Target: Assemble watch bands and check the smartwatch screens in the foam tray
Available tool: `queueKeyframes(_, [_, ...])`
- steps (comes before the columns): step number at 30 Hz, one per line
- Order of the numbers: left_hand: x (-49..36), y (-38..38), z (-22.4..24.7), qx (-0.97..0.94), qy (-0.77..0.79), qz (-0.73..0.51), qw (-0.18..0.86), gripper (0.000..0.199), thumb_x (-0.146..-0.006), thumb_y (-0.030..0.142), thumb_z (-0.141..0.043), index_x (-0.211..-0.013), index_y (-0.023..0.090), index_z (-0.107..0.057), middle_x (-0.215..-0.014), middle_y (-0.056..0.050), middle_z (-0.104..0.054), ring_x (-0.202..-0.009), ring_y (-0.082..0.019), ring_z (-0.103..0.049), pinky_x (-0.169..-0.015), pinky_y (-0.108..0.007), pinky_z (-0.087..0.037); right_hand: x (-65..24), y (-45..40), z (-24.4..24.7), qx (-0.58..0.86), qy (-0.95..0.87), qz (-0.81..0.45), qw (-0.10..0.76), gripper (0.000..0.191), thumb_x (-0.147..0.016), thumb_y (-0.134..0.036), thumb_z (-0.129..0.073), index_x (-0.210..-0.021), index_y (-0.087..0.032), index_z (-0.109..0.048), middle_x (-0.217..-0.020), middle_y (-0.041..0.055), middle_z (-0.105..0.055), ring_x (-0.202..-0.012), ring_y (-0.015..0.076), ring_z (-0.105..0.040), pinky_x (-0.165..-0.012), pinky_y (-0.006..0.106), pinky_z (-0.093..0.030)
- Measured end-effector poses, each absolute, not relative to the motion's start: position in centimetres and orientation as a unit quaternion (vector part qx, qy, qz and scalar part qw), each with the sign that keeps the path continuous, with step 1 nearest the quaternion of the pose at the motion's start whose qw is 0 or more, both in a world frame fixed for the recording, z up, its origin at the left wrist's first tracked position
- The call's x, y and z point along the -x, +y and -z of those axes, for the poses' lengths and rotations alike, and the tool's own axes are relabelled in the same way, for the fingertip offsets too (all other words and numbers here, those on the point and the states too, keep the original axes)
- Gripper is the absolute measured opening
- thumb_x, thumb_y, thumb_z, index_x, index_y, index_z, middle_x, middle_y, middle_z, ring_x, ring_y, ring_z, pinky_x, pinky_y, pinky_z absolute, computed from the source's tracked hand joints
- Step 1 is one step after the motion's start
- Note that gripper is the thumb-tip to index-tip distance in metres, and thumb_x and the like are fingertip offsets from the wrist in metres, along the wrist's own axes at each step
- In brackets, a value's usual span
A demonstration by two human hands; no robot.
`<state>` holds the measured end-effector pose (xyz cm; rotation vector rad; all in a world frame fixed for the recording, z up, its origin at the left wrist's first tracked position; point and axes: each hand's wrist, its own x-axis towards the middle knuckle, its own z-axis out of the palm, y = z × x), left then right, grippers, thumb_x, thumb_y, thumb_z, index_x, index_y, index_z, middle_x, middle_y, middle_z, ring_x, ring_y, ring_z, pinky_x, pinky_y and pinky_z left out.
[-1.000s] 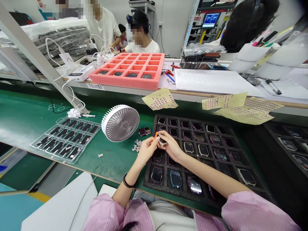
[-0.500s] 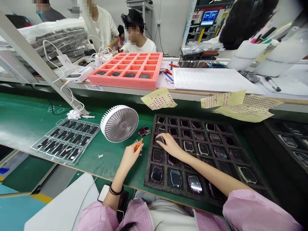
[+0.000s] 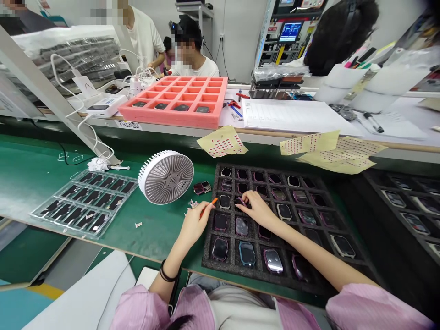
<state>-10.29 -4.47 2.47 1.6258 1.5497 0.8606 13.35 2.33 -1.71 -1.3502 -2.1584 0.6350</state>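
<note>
"How many hands are there?"
"Two: one left hand [image 3: 196,223], one right hand [image 3: 258,210]."
"And tools?"
"One orange tool [image 3: 208,206]."
"Fans?"
"One white fan [image 3: 166,178]."
"Trays?"
"One pink foam tray [image 3: 172,120], one clear plastic tray [image 3: 84,206] and two black foam trays [image 3: 223,266]."
"Watches?"
"Four dark watches [image 3: 161,106] in the pink tray, two loose watches [image 3: 202,187] beside the fan; those in black foam are partly covered, too many to count surely."

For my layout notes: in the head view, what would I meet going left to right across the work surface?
Clear tray of dark parts, white fan, black foam tray of watches, second dark tray.
</note>
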Motion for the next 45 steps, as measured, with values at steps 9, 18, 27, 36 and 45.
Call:
queueKeyframes(9, [5.6,-4.0,-1.9,-0.606,0.5,-0.372,0.495,0.042,-0.093,0.046,-0.038,-0.08,0.014,-0.061,-0.053,0.006,-0.035,-0.048,-0.008,-0.031,-0.049,-0.02,-0.024,-10.8,0.9,-1.8,0.398,-0.419,-0.693,0.432,0.042,-0.071,-0.045,-0.072,-0.103,-0.023,-0.055,-0.07,-0.0039,-0.058,-0.057,0.0104,-0.05,-0.048,0.022,-0.033])
queueKeyframes(18, [4.8,-3.6,-1.7,-0.608,0.466,-0.382,0.516,0.044,-0.092,0.047,-0.039,-0.076,0.012,-0.062,-0.049,0.007,-0.035,-0.045,-0.007,-0.03,-0.048,-0.021,-0.026,-9.6,0.1,-2.8,0.364,-0.322,-0.736,0.47,0.033,-0.069,-0.043,-0.077,-0.08,-0.019,-0.058,-0.054,-0.0072,-0.049,-0.044,0.0048,-0.04,-0.04,0.017,-0.026])
queueKeyframes(27, [4.0,-3.4,-3.4,-0.592,0.413,-0.355,0.594,0.046,-0.086,0.052,-0.047,-0.067,0.012,-0.06,-0.045,0.007,-0.036,-0.042,-0.006,-0.028,-0.045,-0.02,-0.023,-7.8,-1.5,-1.6,0.361,-0.308,-0.765,0.435,0.037,-0.062,-0.039,-0.081,-0.076,-0.021,-0.052,-0.046,-0.0112,-0.043,-0.035,0.0032,-0.031,-0.035,0.015,-0.016])
queueKeyframes(36, [5.1,-4.5,-3.3,-0.59,0.466,-0.392,0.53,0.044,-0.092,0.048,-0.042,-0.071,0.013,-0.059,-0.049,0.007,-0.034,-0.046,-0.006,-0.028,-0.047,-0.02,-0.024,-8.7,-0.1,-3.1,0.326,-0.284,-0.778,0.456,0.034,-0.07,-0.044,-0.075,-0.072,-0.02,-0.051,-0.048,-0.0102,-0.046,-0.029,0.0008,-0.025,-0.031,0.016,-0.018])
queueKeyframes(45, [5.0,-4.0,-4.0,-0.588,0.45,-0.379,0.555,0.047,-0.088,0.053,-0.044,-0.067,0.013,-0.057,-0.045,0.007,-0.036,-0.043,-0.006,-0.027,-0.046,-0.021,-0.024,-8.5,-0.6,-3.5,0.337,-0.338,-0.754,0.452,0.032,-0.073,-0.042,-0.074,-0.072,-0.019,-0.051,-0.043,-0.0099,-0.044,-0.028,0.0018,-0.029,-0.03,0.015,-0.02])
